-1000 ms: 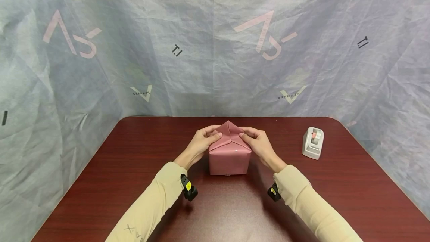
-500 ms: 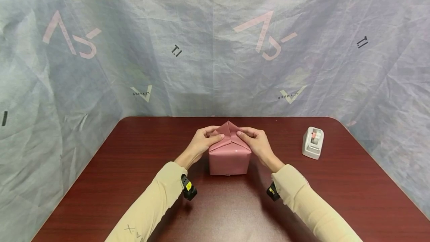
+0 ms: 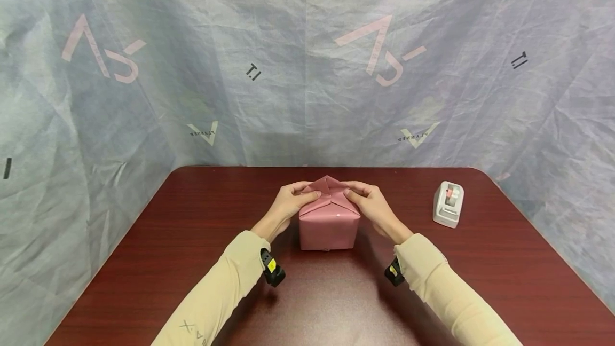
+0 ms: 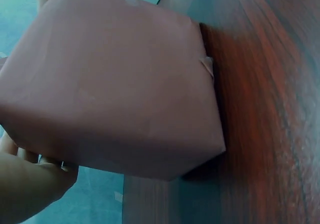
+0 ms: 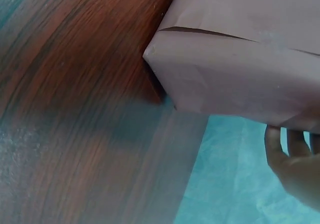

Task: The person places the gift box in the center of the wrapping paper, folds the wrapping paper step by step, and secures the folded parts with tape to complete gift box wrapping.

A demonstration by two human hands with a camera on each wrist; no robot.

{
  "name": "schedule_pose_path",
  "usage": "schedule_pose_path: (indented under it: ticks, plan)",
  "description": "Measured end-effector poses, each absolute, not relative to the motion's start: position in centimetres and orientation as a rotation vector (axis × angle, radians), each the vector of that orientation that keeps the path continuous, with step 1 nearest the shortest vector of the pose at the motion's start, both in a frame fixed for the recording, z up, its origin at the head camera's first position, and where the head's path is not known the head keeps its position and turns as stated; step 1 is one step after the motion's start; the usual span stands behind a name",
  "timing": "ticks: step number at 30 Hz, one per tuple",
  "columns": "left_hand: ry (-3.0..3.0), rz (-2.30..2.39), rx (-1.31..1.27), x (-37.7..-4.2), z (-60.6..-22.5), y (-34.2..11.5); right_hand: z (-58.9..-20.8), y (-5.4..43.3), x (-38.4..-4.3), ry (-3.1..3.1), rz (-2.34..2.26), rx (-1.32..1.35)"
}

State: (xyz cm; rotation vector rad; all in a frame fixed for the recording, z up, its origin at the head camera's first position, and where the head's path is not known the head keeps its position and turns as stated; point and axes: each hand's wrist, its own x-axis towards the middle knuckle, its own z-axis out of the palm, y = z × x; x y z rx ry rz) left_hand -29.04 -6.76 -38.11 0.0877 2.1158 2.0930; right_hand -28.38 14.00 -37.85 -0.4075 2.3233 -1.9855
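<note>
A box wrapped in pink paper (image 3: pixel 329 233) stands upright on the table, its paper drawn up into a peaked flap (image 3: pixel 328 185) at the top. With the thumb on the near side and fingers behind, my left hand (image 3: pixel 283 206) pinches the left part of that paper. My right hand (image 3: pixel 376 208) pinches the right part the same way. The left wrist view shows the box's wrapped side (image 4: pixel 115 69) with a small folded bit at its bottom edge. In the right wrist view a slit-like fold runs across the paper (image 5: pixel 215 79), and fingertips meet its far edge.
A white tape dispenser (image 3: pixel 449 205) stands on the right side of the dark red wooden table (image 3: pixel 192 239). A grey printed cloth (image 3: pixel 307 95) hangs behind the table and along both sides.
The paper peak has sunk slightly as both hands work the flap. My right thumb slid inward, then back outward to the right; my left thumb moved slightly inward. The box stays in place.
</note>
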Motion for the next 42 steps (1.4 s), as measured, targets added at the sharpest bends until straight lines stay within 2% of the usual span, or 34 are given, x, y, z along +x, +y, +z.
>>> schedule_pose_path:
  ticks: [17,24,36,42]
  plan:
    - [1.846,2.240,0.101,-29.2,-38.5,-6.8,-38.1,14.3,-28.3,2.188,-2.073,-0.486]
    - [1.833,2.223,0.115,-29.3,-38.8,-6.9,-38.0,14.7,-28.2,1.984,-2.141,-0.408]
    - [1.652,2.300,0.310,-29.4,-39.0,-8.0,-38.0,14.2,-28.2,1.994,-2.218,-0.295]
    - [1.867,2.224,0.379,-29.1,-38.8,-8.3,-38.0,13.9,-28.0,1.971,-2.229,-0.289]
